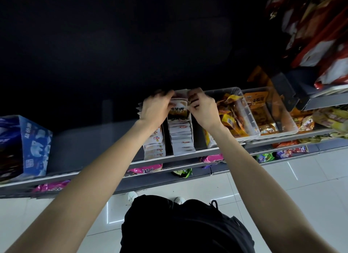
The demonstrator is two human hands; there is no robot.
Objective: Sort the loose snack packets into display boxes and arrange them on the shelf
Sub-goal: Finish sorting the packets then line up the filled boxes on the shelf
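Note:
Two white display boxes stand side by side on the grey shelf (79, 145). The right box (181, 137) holds a row of white snack packets, and the left box (154, 147) holds similar ones. At the back of the right box a packet (178, 109) with brown and yellow print stands upright. My left hand (156, 107) grips its left side with curled fingers, and my right hand (204, 109) pinches its right edge. Motion blurs the fingertips of both hands.
A blue carton (35, 145) stands at the shelf's left end. Clear plastic bins (244, 105) with orange and yellow packets sit right of the boxes. Pink, green and purple packets lie on lower shelves. Red bags hang at the upper right. White floor tiles lie below.

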